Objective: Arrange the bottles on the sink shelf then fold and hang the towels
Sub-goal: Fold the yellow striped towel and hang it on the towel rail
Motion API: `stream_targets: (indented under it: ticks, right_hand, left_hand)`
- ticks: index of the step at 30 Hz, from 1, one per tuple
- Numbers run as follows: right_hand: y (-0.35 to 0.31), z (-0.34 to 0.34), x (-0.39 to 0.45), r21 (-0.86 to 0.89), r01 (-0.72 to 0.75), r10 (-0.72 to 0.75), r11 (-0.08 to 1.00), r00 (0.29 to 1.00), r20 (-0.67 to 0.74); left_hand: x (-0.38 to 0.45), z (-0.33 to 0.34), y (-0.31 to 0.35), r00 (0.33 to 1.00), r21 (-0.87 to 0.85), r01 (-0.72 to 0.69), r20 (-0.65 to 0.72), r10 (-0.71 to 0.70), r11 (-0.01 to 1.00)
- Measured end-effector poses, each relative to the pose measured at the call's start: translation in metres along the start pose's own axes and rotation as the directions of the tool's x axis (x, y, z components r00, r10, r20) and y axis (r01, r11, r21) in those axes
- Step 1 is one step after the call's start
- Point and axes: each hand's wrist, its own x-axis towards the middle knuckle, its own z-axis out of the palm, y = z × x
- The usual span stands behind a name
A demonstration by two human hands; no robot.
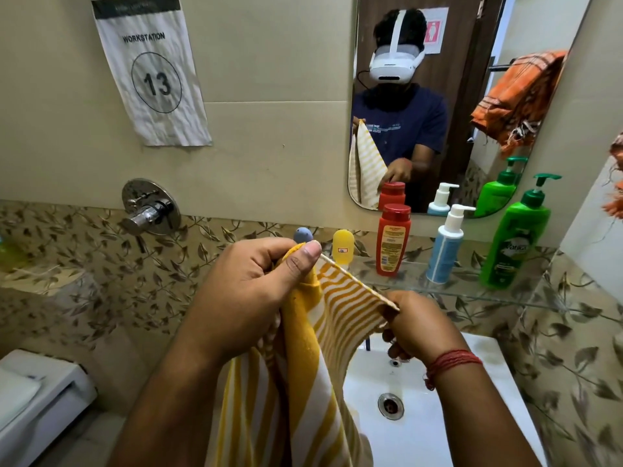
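Observation:
A yellow and white striped towel (303, 372) hangs in front of me over the sink. My left hand (249, 284) pinches its upper corner between thumb and fingers. My right hand (421, 328) grips the other end of the top edge, so the edge is stretched between both hands. On the glass shelf (472, 298) stand a red bottle (392, 239), a blue and white pump bottle (445, 251) and a green pump bottle (515, 237). A small yellow bottle (342, 247) and a grey-blue cap (302, 234) show behind my left hand.
The white sink (438, 416) with its drain lies below my right hand. A mirror (455, 96) above the shelf reflects an orange towel on a rail (519, 96). A chrome wall valve (150, 207) sits at the left, a white toilet tank (37, 399) at lower left.

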Motion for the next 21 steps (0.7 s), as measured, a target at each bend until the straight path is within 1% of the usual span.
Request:
stream_targets:
  ticks: [2, 3, 4, 5, 6, 7, 8, 10, 12, 13, 15, 16, 17, 19, 20, 21]
  right_hand:
    - [0.008, -0.003, 0.007, 0.034, -0.017, 0.019, 0.999, 0.998, -0.059]
    - [0.011, -0.004, 0.009, 0.111, -0.019, 0.028, 0.994, 0.996, -0.081]
    - [0.011, -0.005, 0.008, 0.229, -0.011, 0.032, 0.973, 0.996, -0.089]
    - [0.01, -0.005, 0.008, 0.367, 0.009, 0.027, 0.93, 0.995, -0.095]
    - [0.008, -0.005, 0.007, 0.503, 0.032, 0.017, 0.863, 0.995, -0.094]
    - [0.005, -0.004, 0.005, 0.631, 0.047, 0.007, 0.774, 0.997, -0.082]
    - [0.004, -0.003, 0.004, 0.747, 0.046, -0.003, 0.664, 0.998, -0.059]
    - [0.005, -0.003, 0.006, 0.897, 0.018, -0.025, 0.442, 1.0, -0.008]
    - [0.013, -0.001, 0.012, 0.972, -0.012, -0.005, 0.235, 1.0, 0.014]
    - [0.018, 0.0, 0.015, 0.992, -0.024, 0.034, 0.128, 0.999, 0.02]
    - [0.028, 0.001, 0.021, 0.995, -0.015, 0.1, -0.095, 0.995, 0.024]
    - [0.032, 0.002, 0.023, 0.982, -0.003, 0.105, -0.189, 0.994, 0.023]
    - [0.034, 0.002, 0.024, 0.968, 0.006, 0.106, -0.252, 0.994, 0.022]
    - [0.035, 0.0, 0.024, 0.945, 0.019, 0.114, -0.326, 0.993, 0.019]
    - [0.034, -0.002, 0.024, 0.932, 0.035, 0.126, -0.361, 0.992, 0.012]
    - [0.032, -0.005, 0.024, 0.917, 0.052, 0.13, -0.396, 0.992, 0.0]
  left_hand:
    - [0.002, -0.001, 0.0, 1.0, -0.039, -0.003, -0.025, 0.002, 0.999]
    - [0.003, -0.002, 0.0, 0.999, -0.06, -0.002, -0.036, 0.0, 0.998]
    - [0.003, -0.002, 0.001, 0.999, -0.071, 0.0, -0.044, -0.003, 0.998]
    - [0.004, -0.002, 0.001, 0.999, -0.07, 0.001, -0.048, -0.005, 0.998]
    - [0.005, -0.001, 0.002, 0.999, -0.069, 0.003, -0.047, -0.007, 0.998]
    - [0.005, -0.001, 0.002, 0.999, -0.069, 0.008, -0.046, -0.011, 0.998]
    - [0.006, 0.0, 0.001, 0.999, -0.067, 0.014, -0.047, -0.017, 0.998]
    - [0.007, 0.0, -0.001, 0.998, -0.067, 0.028, -0.05, -0.031, 0.997]
    - [0.009, -0.002, -0.004, 0.997, -0.078, 0.036, -0.063, -0.041, 0.996]
    - [0.01, -0.003, -0.004, 0.997, -0.078, 0.039, -0.069, -0.045, 0.996]
    - [0.01, -0.005, -0.007, 0.996, -0.066, 0.043, -0.071, -0.048, 0.997]
    - [0.01, -0.006, -0.007, 0.996, -0.054, 0.05, -0.071, -0.053, 0.997]
    - [0.009, -0.006, -0.008, 0.996, -0.041, 0.06, -0.07, -0.062, 0.997]
    - [0.007, -0.007, -0.008, 0.996, -0.014, 0.071, -0.059, -0.071, 0.997]
    - [0.007, -0.008, -0.007, 0.997, -0.008, 0.074, -0.033, -0.074, 0.997]
    - [0.007, -0.01, -0.005, 0.996, -0.004, 0.077, 0.033, -0.077, 0.997]
